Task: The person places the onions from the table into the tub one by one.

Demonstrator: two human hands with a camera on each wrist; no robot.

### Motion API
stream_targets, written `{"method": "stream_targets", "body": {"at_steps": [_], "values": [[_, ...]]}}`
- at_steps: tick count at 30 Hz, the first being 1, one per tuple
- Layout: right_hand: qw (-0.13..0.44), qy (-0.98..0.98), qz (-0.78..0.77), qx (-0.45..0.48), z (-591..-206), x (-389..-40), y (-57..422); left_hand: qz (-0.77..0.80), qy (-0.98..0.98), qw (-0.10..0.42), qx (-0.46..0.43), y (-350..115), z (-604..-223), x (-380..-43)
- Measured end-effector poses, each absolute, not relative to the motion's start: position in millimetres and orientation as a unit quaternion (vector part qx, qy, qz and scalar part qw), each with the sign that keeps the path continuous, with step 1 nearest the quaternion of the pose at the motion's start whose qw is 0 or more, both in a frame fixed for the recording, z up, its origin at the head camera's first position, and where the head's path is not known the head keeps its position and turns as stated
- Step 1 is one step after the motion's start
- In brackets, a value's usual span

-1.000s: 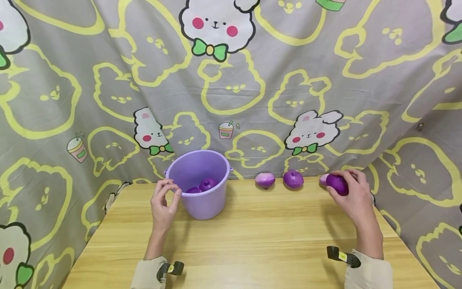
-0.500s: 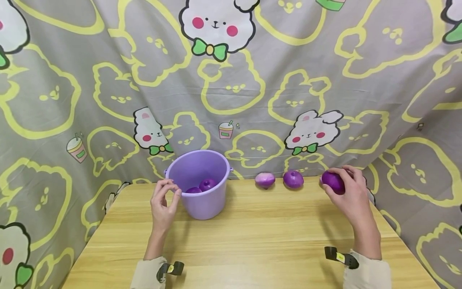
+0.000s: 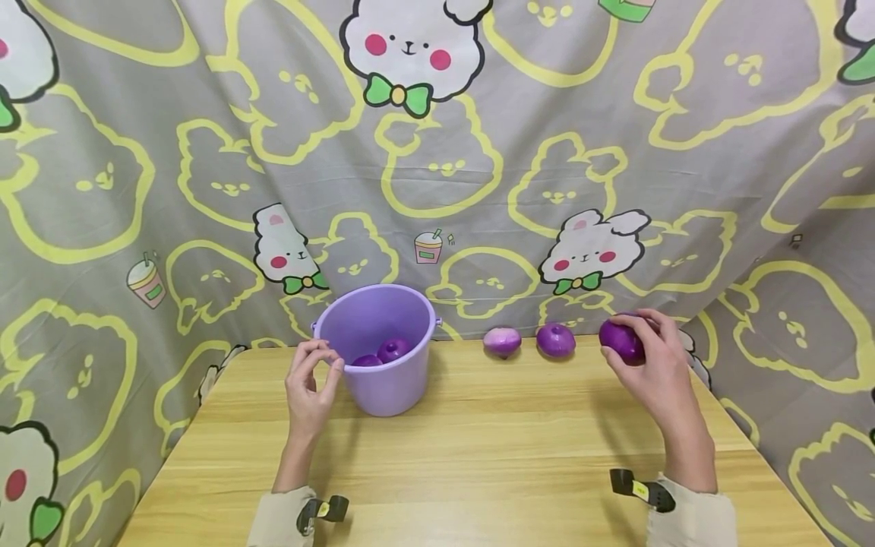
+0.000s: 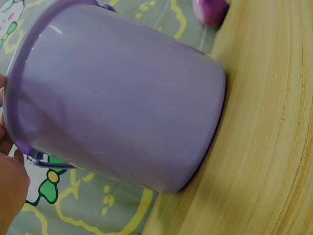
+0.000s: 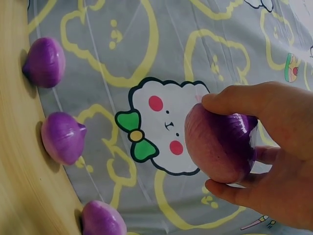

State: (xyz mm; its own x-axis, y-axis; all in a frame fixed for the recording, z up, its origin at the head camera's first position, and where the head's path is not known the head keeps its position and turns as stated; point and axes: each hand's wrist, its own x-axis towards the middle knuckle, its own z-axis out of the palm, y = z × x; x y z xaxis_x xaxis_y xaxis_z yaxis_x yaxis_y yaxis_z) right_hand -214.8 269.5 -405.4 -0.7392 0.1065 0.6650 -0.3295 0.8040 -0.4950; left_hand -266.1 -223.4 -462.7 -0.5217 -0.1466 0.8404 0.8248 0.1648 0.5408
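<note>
A lilac bucket (image 3: 390, 391) stands at the left of the table, with onions (image 3: 393, 350) inside it. My left hand (image 3: 311, 391) pinches its near left rim between thumb and fingers. In the left wrist view the bucket's side (image 4: 122, 98) fills the frame. My right hand (image 3: 659, 372) grips a purple onion (image 5: 220, 142) between thumb and fingers, raised off the table. Two more onions lie near the back edge: a paler one (image 3: 502, 342) and a darker one (image 3: 555, 339). The right wrist view shows a third loose onion (image 5: 103, 219), hidden behind the held one in the head view.
The wooden table (image 3: 478, 456) ends at the back against a grey patterned curtain (image 3: 437, 175), which also hangs at both sides. The bucket's handle (image 4: 54, 164) hangs down along its outer side.
My right hand has lifted the onion slightly and carried it a little to the left, over the onion behind it. The left hand and bucket have stayed put.
</note>
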Motion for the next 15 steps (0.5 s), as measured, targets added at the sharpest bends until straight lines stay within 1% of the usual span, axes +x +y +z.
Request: {"method": "stream_targets", "body": {"at_steps": [9,15], "values": [[0.334,-0.883,0.321,0.075,-400,-214,257,-0.589,-0.644,0.412,-0.263,-224,-462,-265],[0.334,-0.881,0.323,0.090,-399,-214,252,-0.590,-0.642,0.411,-0.267,-223,-462,-265]]}}
